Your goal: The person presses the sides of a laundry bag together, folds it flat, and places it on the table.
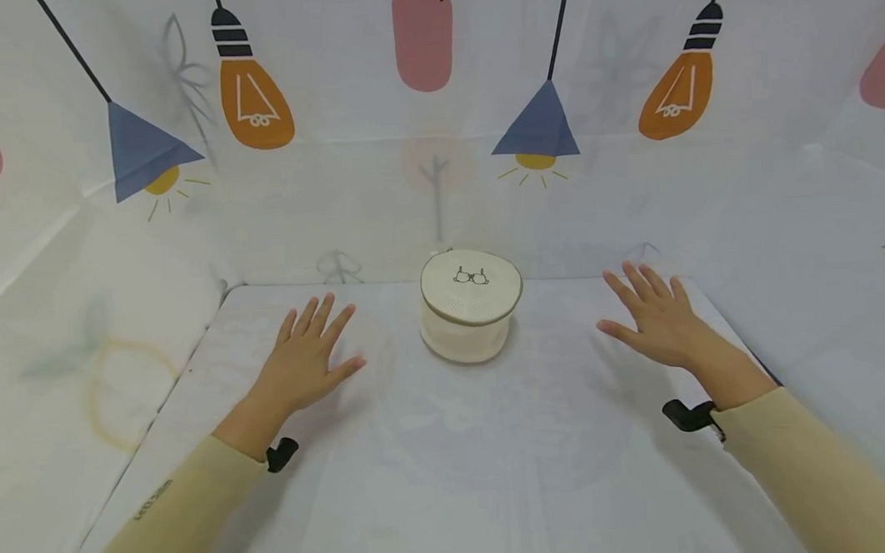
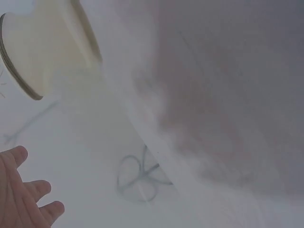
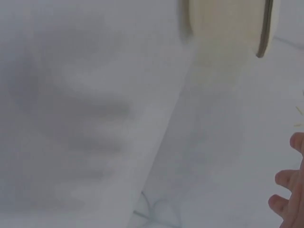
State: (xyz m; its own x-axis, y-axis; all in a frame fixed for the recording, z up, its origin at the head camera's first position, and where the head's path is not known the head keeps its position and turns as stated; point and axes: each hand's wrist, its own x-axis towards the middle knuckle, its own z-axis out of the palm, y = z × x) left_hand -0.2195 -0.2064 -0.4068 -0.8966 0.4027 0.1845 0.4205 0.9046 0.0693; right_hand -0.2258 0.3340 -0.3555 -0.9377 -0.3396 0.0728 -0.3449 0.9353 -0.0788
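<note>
Here on the white counter [image 1: 423, 478], a cream cylindrical case [image 1: 467, 338] stands upright at the far side, about midway between left and right. Its round lid [image 1: 473, 296] is on, edged in olive-brown trim, with a small line drawing of glasses [image 1: 471, 276] on top.

Out to the left, the left hand [image 1: 304, 363] hovers above the counter, fingers spread and thumb pointing toward the case, well apart from it and holding nothing. Over on the right, the right hand [image 1: 659, 324] mirrors it: fingers fanned, thumb angled inward, also well apart from the case, nothing in its grip.

Both arms come in from the near side in beige sleeves [image 1: 812, 457], a black wrist mount [image 1: 282, 454] showing at the left cuff and another at the right. Soft shadows fall on the counter beneath them. The wrist views catch only some fingertips, with the case at the top edge.

Behind it all, a white backdrop [image 1: 349, 206] carries printed orange bulbs [image 1: 256, 102], blue lampshades [image 1: 535, 121] and pink shapes [image 1: 423, 39].
</note>
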